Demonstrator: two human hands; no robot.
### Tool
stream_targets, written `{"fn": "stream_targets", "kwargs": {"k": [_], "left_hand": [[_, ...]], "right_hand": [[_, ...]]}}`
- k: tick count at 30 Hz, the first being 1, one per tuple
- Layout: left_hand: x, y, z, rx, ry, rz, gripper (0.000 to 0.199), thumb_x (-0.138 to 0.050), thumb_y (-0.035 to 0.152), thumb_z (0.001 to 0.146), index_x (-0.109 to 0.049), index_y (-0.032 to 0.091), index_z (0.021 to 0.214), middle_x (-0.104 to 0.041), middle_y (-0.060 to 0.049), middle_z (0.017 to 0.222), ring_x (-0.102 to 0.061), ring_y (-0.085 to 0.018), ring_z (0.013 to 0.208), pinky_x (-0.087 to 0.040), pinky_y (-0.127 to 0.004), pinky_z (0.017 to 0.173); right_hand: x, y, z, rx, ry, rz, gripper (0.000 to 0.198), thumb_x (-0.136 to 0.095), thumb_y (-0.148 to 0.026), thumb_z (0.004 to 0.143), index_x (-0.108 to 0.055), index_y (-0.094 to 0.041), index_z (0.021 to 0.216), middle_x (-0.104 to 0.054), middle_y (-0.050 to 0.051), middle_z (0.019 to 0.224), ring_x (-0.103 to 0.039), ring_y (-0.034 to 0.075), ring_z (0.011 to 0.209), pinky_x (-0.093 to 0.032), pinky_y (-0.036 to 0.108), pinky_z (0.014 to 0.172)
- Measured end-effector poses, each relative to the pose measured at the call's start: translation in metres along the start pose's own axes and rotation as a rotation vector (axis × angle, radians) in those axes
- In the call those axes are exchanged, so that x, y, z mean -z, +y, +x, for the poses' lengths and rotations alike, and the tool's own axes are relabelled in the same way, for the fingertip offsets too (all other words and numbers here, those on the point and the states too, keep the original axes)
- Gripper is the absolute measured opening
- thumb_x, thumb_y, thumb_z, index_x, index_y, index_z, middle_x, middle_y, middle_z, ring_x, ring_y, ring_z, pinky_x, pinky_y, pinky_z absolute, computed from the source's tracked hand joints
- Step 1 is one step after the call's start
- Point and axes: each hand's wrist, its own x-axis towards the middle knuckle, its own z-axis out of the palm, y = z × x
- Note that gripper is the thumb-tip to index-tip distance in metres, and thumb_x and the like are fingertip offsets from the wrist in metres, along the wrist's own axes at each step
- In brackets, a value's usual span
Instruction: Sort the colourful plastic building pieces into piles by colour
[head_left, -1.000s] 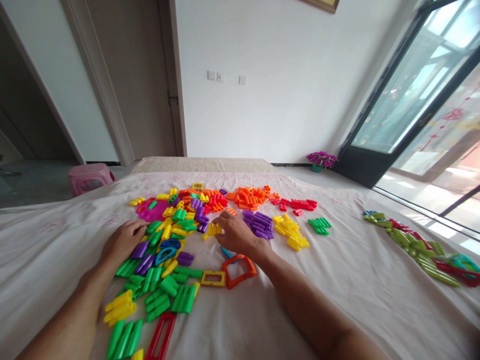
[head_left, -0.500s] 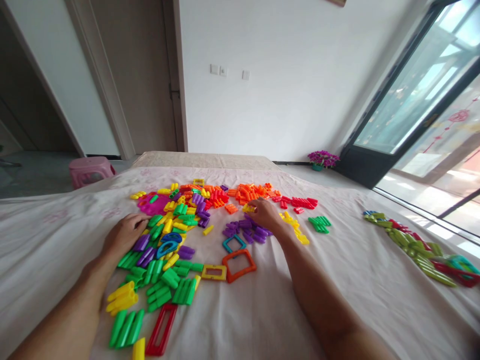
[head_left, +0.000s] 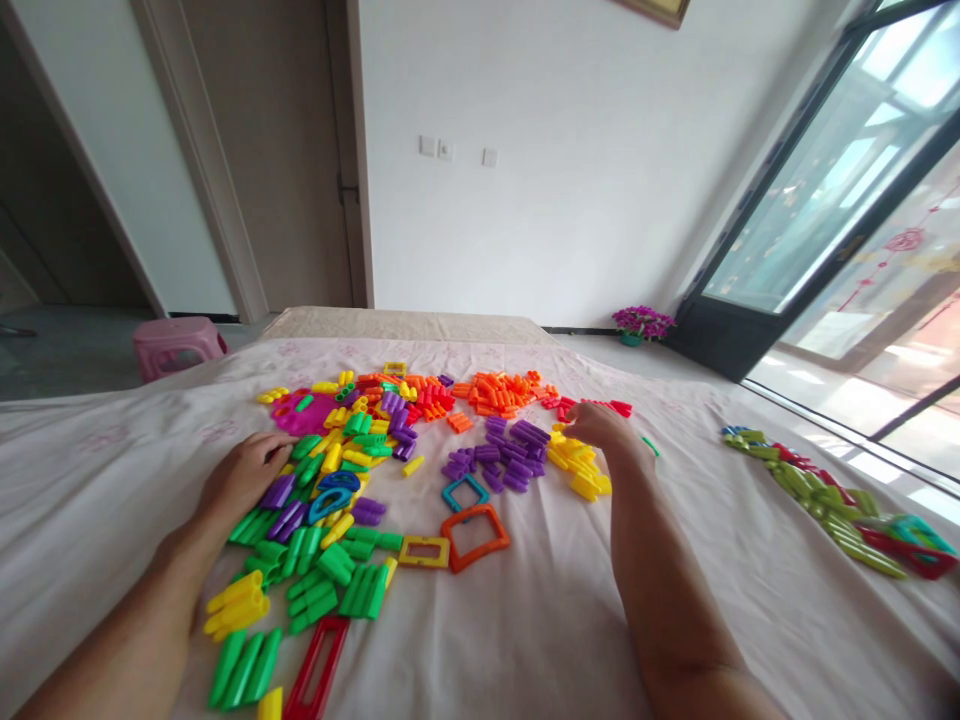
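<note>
My left hand [head_left: 251, 470] rests at the left edge of a mixed pile of plastic tube blocks, its fingers curled beside green blocks [head_left: 306, 446] and a purple block [head_left: 278, 492]. Whatever its fingers may hold is hidden. Out to the right, my right hand [head_left: 600, 428] reaches over the far end of a yellow block group [head_left: 577, 463], fingers bent down and closed at a yellow block [head_left: 557, 432]. Purple blocks [head_left: 517, 455] lie just left of that group. Red blocks [head_left: 619, 408] show behind the hand, and a green block [head_left: 651, 446] is mostly covered by the wrist.
Orange blocks [head_left: 501, 392] are heaped at the back. Blue [head_left: 465, 492], orange [head_left: 475, 538], yellow [head_left: 424, 552] and red frames [head_left: 319, 665] lie nearer me. Olive-green pieces [head_left: 825, 495] spread along the right side of the pale cloth [head_left: 540, 620]. A pink stool [head_left: 180, 345] stands beyond.
My right hand has moved right, from beyond the purple blocks to the yellow group, carrying yellow blocks. That group now looks wider. My left hand has stayed nearly still.
</note>
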Motion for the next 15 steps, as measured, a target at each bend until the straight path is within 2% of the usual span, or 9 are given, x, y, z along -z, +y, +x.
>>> {"fn": "stream_targets", "kwargs": {"k": [3,6,9,12,15], "left_hand": [[0.0,0.001,-0.001,-0.001,0.002,0.003,0.046,-0.04,0.044,0.088,-0.071,0.016,0.106,-0.068,-0.011,0.119,-0.062,-0.024,0.112,-0.044,-0.034,0.102],[0.001,0.002,-0.001,0.004,0.01,0.002,0.043,-0.04,0.044,0.087,-0.071,0.018,0.103,-0.069,-0.01,0.118,-0.061,-0.024,0.113,-0.044,-0.035,0.103],[0.001,0.002,-0.001,0.002,0.014,-0.014,0.043,-0.04,0.044,0.086,-0.071,0.018,0.102,-0.069,-0.01,0.117,-0.062,-0.024,0.112,-0.045,-0.035,0.102],[0.001,0.002,0.0,0.003,0.004,-0.016,0.045,-0.04,0.044,0.087,-0.072,0.016,0.102,-0.069,-0.012,0.117,-0.062,-0.025,0.111,-0.045,-0.036,0.102],[0.0,0.001,0.0,-0.006,0.005,-0.01,0.044,-0.041,0.044,0.087,-0.072,0.017,0.104,-0.07,-0.01,0.116,-0.062,-0.024,0.111,-0.044,-0.035,0.102]], "right_hand": [[-0.002,-0.006,0.001,0.116,-0.009,0.052,0.033,-0.063,-0.031,0.084,-0.071,-0.021,0.114,-0.071,0.009,0.113,-0.066,0.022,0.102,-0.047,0.029,0.083],[-0.013,-0.029,0.001,0.299,0.037,0.142,0.04,-0.053,-0.031,0.093,-0.062,-0.019,0.131,-0.065,0.01,0.13,-0.061,0.021,0.116,-0.045,0.028,0.093],[-0.031,-0.056,-0.001,0.387,0.05,0.152,0.047,-0.05,-0.037,0.097,-0.053,-0.02,0.141,-0.059,0.013,0.137,-0.056,0.024,0.123,-0.043,0.032,0.099],[-0.041,-0.074,-0.004,0.498,-0.003,0.128,0.04,-0.048,-0.038,0.098,-0.06,-0.021,0.132,-0.064,0.012,0.129,-0.059,0.023,0.118,-0.044,0.031,0.097],[-0.04,-0.079,-0.008,0.577,-0.045,0.089,0.03,-0.051,-0.034,0.097,-0.069,-0.021,0.117,-0.069,0.01,0.118,-0.063,0.022,0.11,-0.045,0.028,0.092]]}}
